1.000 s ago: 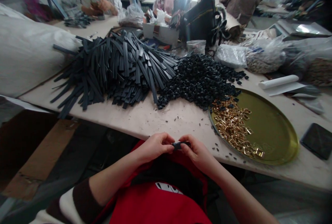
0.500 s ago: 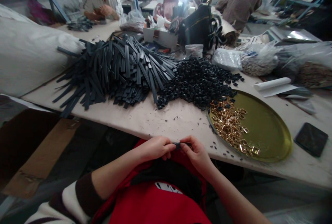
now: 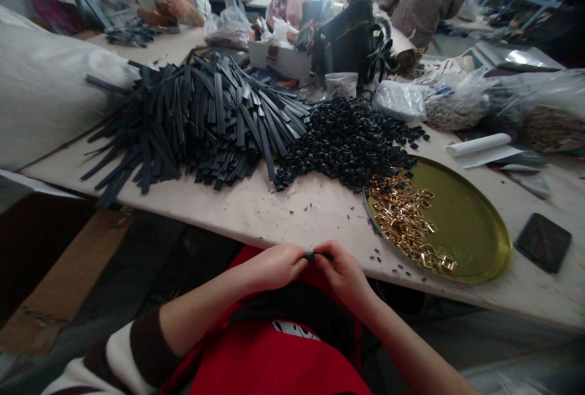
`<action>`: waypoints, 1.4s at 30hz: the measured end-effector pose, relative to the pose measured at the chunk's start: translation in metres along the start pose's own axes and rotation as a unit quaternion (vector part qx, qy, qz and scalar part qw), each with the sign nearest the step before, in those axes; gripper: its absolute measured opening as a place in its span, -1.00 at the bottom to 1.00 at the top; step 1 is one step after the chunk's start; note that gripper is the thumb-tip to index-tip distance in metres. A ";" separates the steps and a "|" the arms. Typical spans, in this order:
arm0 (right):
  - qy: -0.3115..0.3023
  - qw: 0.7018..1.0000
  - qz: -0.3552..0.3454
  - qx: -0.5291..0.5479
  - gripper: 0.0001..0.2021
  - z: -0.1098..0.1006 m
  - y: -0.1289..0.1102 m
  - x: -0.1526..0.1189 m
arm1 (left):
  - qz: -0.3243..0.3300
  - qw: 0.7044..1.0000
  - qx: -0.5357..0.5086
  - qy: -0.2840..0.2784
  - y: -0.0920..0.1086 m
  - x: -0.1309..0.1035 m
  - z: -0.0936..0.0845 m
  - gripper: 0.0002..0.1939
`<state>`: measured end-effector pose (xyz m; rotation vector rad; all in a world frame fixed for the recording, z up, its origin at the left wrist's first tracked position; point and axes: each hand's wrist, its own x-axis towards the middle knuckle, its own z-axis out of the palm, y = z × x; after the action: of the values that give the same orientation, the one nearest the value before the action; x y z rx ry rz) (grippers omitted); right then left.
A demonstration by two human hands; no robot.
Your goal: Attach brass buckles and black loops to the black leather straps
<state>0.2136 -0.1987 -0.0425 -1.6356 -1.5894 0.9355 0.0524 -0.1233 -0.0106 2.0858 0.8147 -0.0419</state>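
Close to the table's front edge, my left hand (image 3: 286, 264) and my right hand (image 3: 338, 270) meet over my lap. Both are closed in a pinch on a short dark strap piece (image 3: 309, 256), which shows between the fingertips. Most of it is hidden by the fingers. Beyond my hands lies a heap of small black loops (image 3: 347, 139). To its left spreads a big pile of long black straps (image 3: 201, 114). Gold-coloured metal buckles (image 3: 402, 218) fill the left side of a round gold tray (image 3: 475, 224), right of my hands.
A dark flat square object (image 3: 543, 242) lies right of the tray. Behind it are a white paper roll (image 3: 478, 144) and plastic bags (image 3: 457, 102). A black bag (image 3: 345, 38) stands at the back. A white sack (image 3: 55, 90) bulges at left. Other people work beyond the table.
My left hand's fingers have shifted and rolled inward around the strap piece. The right hand keeps its pinch with a slight turn. The view has shifted a little.
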 end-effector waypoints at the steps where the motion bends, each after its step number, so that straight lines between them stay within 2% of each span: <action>1: -0.008 1.000 0.010 0.010 -0.90 -0.001 0.000 0.001 | 0.002 1.000 0.001 0.002 -0.001 -0.001 -0.002 -0.74; 6: -0.046 0.998 0.026 0.045 -0.85 -0.003 -0.001 0.006 | -0.021 0.998 0.051 0.007 -0.002 0.004 -0.008 -0.64; 9: -0.042 0.999 0.001 0.011 -0.81 -0.004 0.000 0.013 | -0.015 0.997 0.069 -0.013 0.001 0.014 -0.008 -0.60; 12: -0.033 0.998 -0.004 -0.050 -0.75 -0.009 0.004 0.032 | -0.002 0.995 0.104 0.008 -0.002 0.029 -0.017 -0.61; 14: 0.001 0.994 -0.016 -0.105 -0.76 -0.013 0.009 0.050 | 0.005 0.990 0.121 0.076 -0.009 0.040 -0.034 -0.65; 15: 0.025 0.991 -0.031 -0.132 -0.77 -0.015 0.013 0.060 | -0.005 0.984 0.121 0.131 -0.015 0.045 -0.047 -0.68; 17: 0.070 0.981 -0.065 -0.168 -0.81 -0.016 0.021 0.075 | -0.062 0.957 0.110 0.263 -0.030 0.055 -0.075 -0.76; 18: 0.089 0.977 -0.079 -0.178 -0.82 -0.016 0.026 0.081 | -0.111 0.934 0.103 0.325 -0.039 0.061 -0.089 -0.80; 19: 0.105 0.973 -0.089 -0.182 -0.83 -0.015 0.030 0.084 | -0.149 0.915 0.100 0.362 -0.049 0.067 -0.101 -0.79; 22: 0.131 0.971 -0.090 -0.177 -0.83 -0.011 0.040 0.086 | -0.210 0.894 0.084 0.386 -0.077 0.085 -0.120 -0.64; 24: 0.126 0.974 -0.086 -0.169 -0.83 -0.011 0.042 0.084 | -0.227 0.892 0.069 0.385 -0.089 0.093 -0.120 -0.57; 27: 0.121 0.976 -0.083 -0.160 -0.85 -0.013 0.039 0.083 | -0.225 0.888 0.049 0.397 -0.094 0.095 -0.111 -0.54; 31: 0.132 0.978 -0.082 -0.141 -0.87 -0.013 0.035 0.084 | -0.185 0.881 0.040 0.433 -0.079 0.074 -0.109 -0.67; 34: 0.201 0.972 -0.075 -0.091 -0.83 -0.013 0.037 0.081 | -0.128 0.866 0.042 0.482 -0.053 0.043 -0.112 -0.78; 37: 0.273 0.954 -0.079 -0.095 -0.80 -0.023 0.043 0.076 | -0.032 0.834 -0.002 0.551 -0.020 0.005 -0.116 -0.74; 39: 0.280 0.941 -0.067 -0.175 -0.79 -0.035 0.046 0.077 | 0.021 0.813 -0.114 0.571 0.001 -0.017 -0.115 -0.68; 40: 0.277 0.934 -0.057 -0.219 -0.78 -0.042 0.047 0.080 | 0.033 0.807 -0.196 0.556 0.010 -0.025 -0.111 -0.68; 42: 0.264 0.920 -0.038 -0.286 -0.78 -0.057 0.048 0.089 | 0.015 0.802 -0.362 0.475 0.024 -0.034 -0.095 -0.69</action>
<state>0.2875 -0.1104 -0.0570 -1.9694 -1.5872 -0.0594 0.0148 -0.0807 0.0768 1.2757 1.1211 1.2334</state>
